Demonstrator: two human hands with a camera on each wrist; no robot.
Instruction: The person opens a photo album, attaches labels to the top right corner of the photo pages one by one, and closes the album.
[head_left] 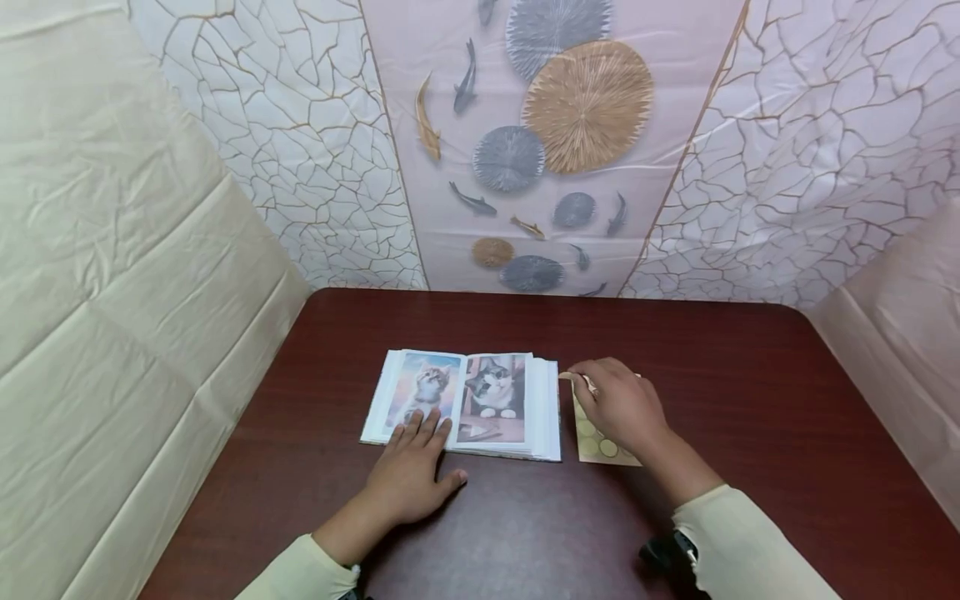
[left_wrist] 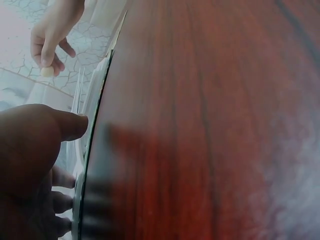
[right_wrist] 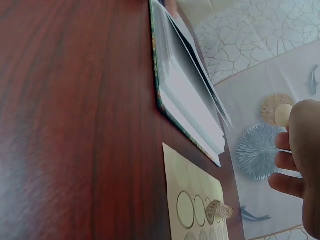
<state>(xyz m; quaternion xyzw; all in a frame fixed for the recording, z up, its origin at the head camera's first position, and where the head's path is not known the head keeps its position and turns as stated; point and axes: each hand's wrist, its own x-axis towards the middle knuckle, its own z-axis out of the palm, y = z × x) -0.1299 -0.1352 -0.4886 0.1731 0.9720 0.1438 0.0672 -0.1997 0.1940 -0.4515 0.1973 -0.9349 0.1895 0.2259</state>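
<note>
An open photo album lies on the table, with a kitten picture on its left page and a grey-and-white cat picture on its right. My left hand rests with spread fingers on the lower part of the left page, thumb out past the near edge. Between thumb and forefinger, my right hand pinches a small round cream sticker. That hand is raised over a sheet of round stickers beside the album's right edge, hiding much of it in the head view.
The dark red wooden table extends around the album. A small brown patterned piece is at the sticker sheet. Patterned cloth hangs behind the table, and plain cream cloth hangs at the left side.
</note>
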